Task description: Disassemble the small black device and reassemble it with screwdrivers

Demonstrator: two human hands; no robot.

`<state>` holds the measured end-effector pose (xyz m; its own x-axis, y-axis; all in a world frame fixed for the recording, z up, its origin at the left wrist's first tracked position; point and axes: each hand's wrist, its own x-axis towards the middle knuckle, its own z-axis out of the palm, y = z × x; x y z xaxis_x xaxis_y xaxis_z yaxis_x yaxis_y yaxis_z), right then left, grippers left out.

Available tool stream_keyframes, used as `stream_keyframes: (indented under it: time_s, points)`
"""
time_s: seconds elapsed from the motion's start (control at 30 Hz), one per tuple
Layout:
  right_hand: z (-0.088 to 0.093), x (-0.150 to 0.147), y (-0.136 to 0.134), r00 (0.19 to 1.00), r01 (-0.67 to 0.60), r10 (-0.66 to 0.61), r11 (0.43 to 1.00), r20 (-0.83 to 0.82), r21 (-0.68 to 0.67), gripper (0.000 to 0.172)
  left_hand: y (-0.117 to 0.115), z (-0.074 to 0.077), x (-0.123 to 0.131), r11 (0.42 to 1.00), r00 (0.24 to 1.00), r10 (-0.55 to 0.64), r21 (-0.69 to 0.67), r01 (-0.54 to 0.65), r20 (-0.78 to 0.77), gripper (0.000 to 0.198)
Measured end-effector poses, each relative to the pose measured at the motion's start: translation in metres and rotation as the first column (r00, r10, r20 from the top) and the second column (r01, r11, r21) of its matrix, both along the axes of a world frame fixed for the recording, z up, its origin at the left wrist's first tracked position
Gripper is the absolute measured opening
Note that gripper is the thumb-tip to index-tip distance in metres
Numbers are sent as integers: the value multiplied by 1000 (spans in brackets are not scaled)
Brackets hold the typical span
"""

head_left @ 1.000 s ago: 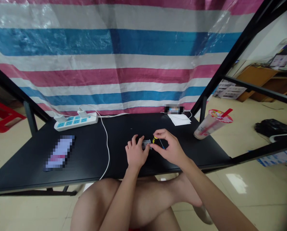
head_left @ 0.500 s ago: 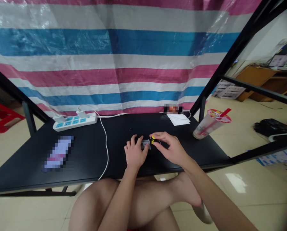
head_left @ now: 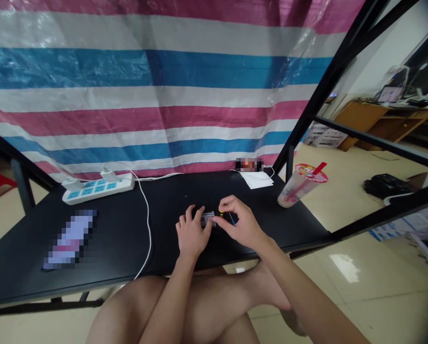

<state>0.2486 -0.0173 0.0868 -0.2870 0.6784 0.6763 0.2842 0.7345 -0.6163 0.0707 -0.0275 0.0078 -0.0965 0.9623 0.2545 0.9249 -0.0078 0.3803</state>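
A small grey boxy part [head_left: 208, 219] lies on the black table [head_left: 127, 229] in front of me. My left hand [head_left: 191, 232] rests on the table with its fingers pressed against the part's left side. My right hand [head_left: 240, 223] is pinched round a small screwdriver [head_left: 225, 213] with a yellow-and-black handle and a blue shaft, held just right of the part. The tool's tip is hidden by my fingers.
A white power strip [head_left: 97, 185] with a white cable [head_left: 147, 224] lies at the back left. A blurred flat item [head_left: 69, 238] sits front left. White paper [head_left: 257, 178] lies at the back. A lidded drink cup [head_left: 300, 185] with a red straw stands at the right edge.
My right hand with the screwdriver dipped towards the grey part and lifted slightly again. The view has shifted, so everything sits a little further left. The left hand stays on the part.
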Motion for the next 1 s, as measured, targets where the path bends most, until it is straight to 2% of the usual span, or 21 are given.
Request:
stream_keyframes:
  time_s: [0.07, 0.2, 0.27, 0.33, 0.4, 0.47, 0.53, 0.6, 0.67, 0.8, 0.9, 0.97, 1.0]
  points:
    - [1, 0, 0, 999, -47, 47, 999, 17, -9, 18, 0, 0, 0, 1000, 1000, 1, -1, -1, -6, 50]
    - [-4, 0, 3, 984, -179, 174, 974, -44, -140, 14, 2, -1, 1, 1000, 1000, 10, 5, -10, -25, 49]
    - [-9, -1, 11, 986, -147, 137, 982, -93, -117, 14, 4, -1, 2, 1000, 999, 12, 3, -11, -40, 49]
    - [-12, 0, 20, 987, -102, 93, 993, -129, -62, 22, 5, -1, 3, 1000, 998, 21, -1, -21, -59, 48]
    - [-9, 3, 28, 984, -120, 108, 989, -140, -82, 23, 7, 0, 4, 999, 996, 34, -3, -34, -81, 48]
    - [-2, 8, 33, 974, -210, 188, 956, -124, -206, 18, 10, 2, 5, 999, 994, 46, -8, -47, -103, 46]
    - [6, 14, 38, 947, -320, 291, 883, -136, -344, 16, 13, 4, 5, 998, 991, 60, -15, -63, -118, 45]
    - [8, 18, 45, 925, -380, 338, 835, -174, -397, 15, 18, 6, 5, 997, 990, 65, -21, -68, -126, 44]
    - [5, 20, 57, 925, -378, 326, 842, -196, -385, 15, 24, 8, 5, 998, 991, 49, -22, -53, -128, 44]
    - [-4, 17, 84, 910, -399, 352, 886, -220, -235, 33, 36, 8, 6, 999, 992, 22, -28, -26, -124, 44]
    - [-6, 17, 93, 839, -532, 472, 816, -270, -226, 24, 42, 6, 7, 999, 993, 31, -24, -34, -111, 41]
    - [-8, 17, 93, 804, -587, 504, 758, -315, -286, 20, 43, 4, 7, 999, 994, 37, -11, -39, -107, 41]
    - [-10, 18, 92, 799, -592, 496, 747, -340, -302, 19, 44, 3, 7, 999, 994, 36, -5, -37, -106, 41]
